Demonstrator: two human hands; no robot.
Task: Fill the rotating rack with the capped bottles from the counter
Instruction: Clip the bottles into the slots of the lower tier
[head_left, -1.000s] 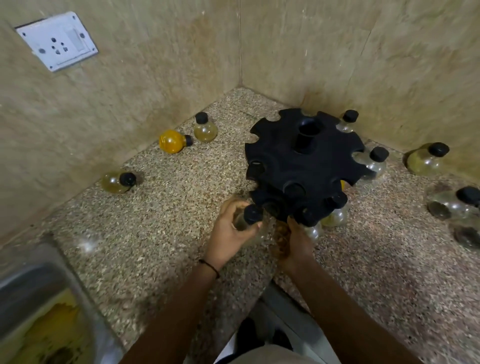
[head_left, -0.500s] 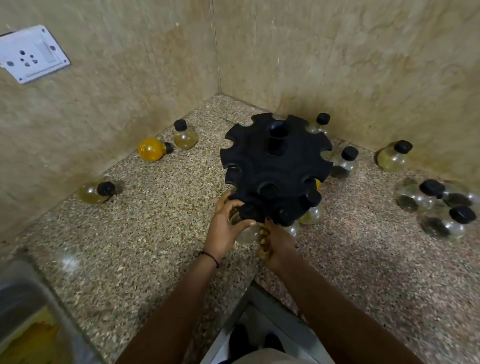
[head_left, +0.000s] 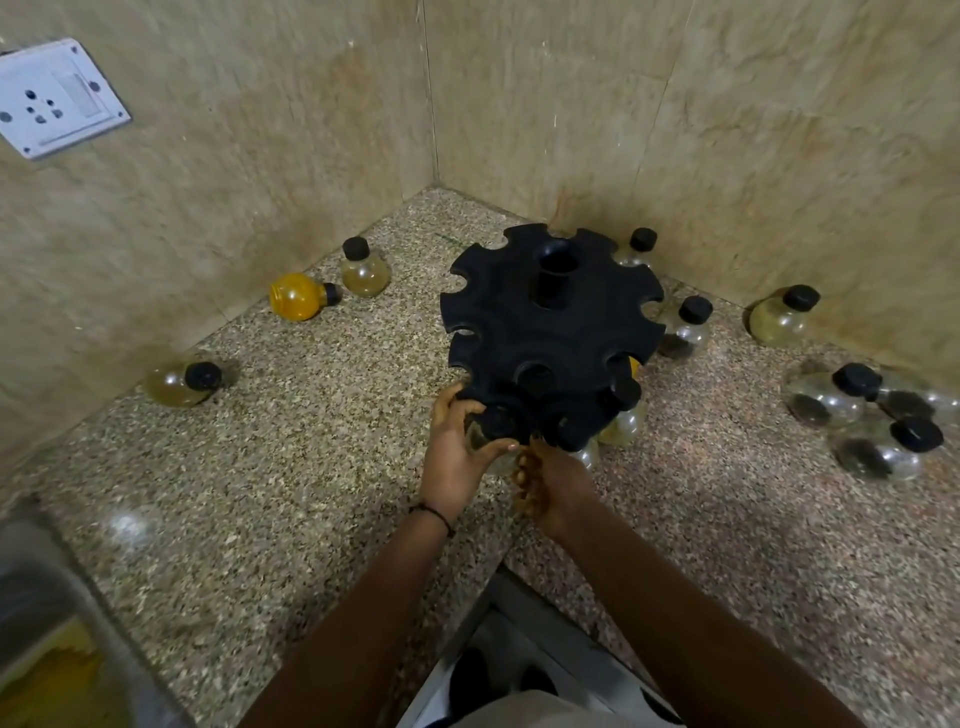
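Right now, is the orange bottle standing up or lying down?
Lying down: the orange bottle rests on its side, its black cap pointing sideways.

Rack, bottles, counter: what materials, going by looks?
Rack: probably moulded plastic; matte black, no glints, rounded slots. Bottles: clear glass or plastic, cannot tell which; glossy highlights, contents show through. Their caps: black, likely plastic. Counter: speckled polished stone, likely granite; it reflects a light spot.

Matt black plastic rack (head_left: 550, 332); speckled polished granite counter (head_left: 291, 467); clear glossy bottles (head_left: 685, 327).
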